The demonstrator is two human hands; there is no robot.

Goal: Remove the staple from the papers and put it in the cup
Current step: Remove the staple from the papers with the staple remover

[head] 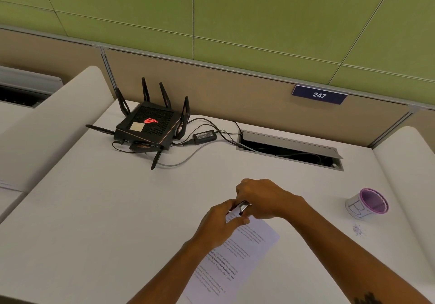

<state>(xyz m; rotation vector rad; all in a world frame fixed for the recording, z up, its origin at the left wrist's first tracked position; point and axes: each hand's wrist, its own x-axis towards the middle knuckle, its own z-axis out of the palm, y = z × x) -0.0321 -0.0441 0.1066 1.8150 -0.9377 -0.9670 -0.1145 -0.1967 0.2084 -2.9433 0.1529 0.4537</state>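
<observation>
The staple itself cannot be made out; it would be at the top corner of the papers point(244, 245), which is covered by both hands. The papers, printed sheets with lines of text, lie on the white desk point(117, 209) and run from the hands down toward the near edge at a slant. The left hand point(221, 223) rests on the upper end of the sheets with its fingers curled, thumb and fingertips pinching the corner of the paper. The right hand point(261, 197) comes in from the right over the same corner, fingers curled down around a small dark, shiny tool point(242, 206), probably a staple remover, which shows only between the two hands and touches the paper's corner. The cup point(367, 203), white with a purple rim and inside and a handwritten mark on its side, stands well apart to the right on the desk, tilted toward the camera by the wide lens. Just in front of it lies a small scatter of tiny bits point(357, 229). Farther back on the left sits a black router point(148, 124) with upright antennas and a red glowing logo, its power adapter point(203, 136) and cables beside it, running to an open cable hatch point(292, 149) in the desk. On the beige partition behind is a blue plate reading 247 point(319, 94).
</observation>
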